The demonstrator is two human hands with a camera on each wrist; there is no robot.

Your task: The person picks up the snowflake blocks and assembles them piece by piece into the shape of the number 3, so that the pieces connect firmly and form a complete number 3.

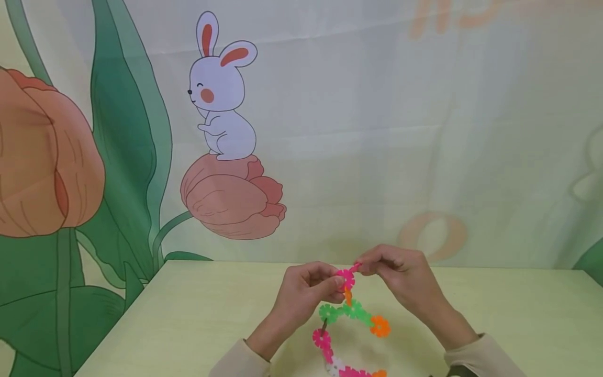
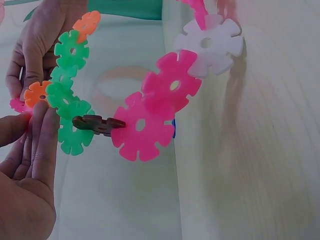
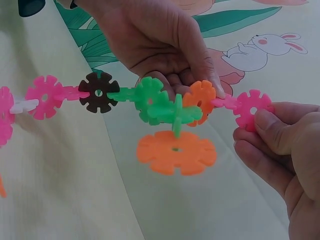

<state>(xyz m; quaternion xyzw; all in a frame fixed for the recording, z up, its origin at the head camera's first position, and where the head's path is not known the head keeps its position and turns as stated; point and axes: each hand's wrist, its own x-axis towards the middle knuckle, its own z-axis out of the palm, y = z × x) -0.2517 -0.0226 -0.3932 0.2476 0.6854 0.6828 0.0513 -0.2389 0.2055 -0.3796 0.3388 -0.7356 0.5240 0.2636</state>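
Observation:
Interlocking plastic snowflake discs are joined into a hanging chain. My left hand (image 1: 306,288) pinches a pink disc (image 1: 346,281) near its upper end. My right hand (image 1: 407,280) pinches another pink disc (image 3: 245,110), which is joined edge-on to the first. Below them come an orange disc (image 3: 200,95) and several green discs (image 1: 352,309), with one orange disc (image 1: 380,326) at the tip of a side branch. Beyond a dark brown disc (image 3: 99,93), the chain continues with pink discs (image 2: 142,125) and a white disc (image 2: 212,42). The head view cuts off its lower end.
Under the hands lies a pale yellow-green table (image 1: 188,314). Behind it hangs a backdrop (image 1: 330,157) printed with a rabbit and tulips. A dark object (image 3: 31,7) shows at the top left corner of the right wrist view.

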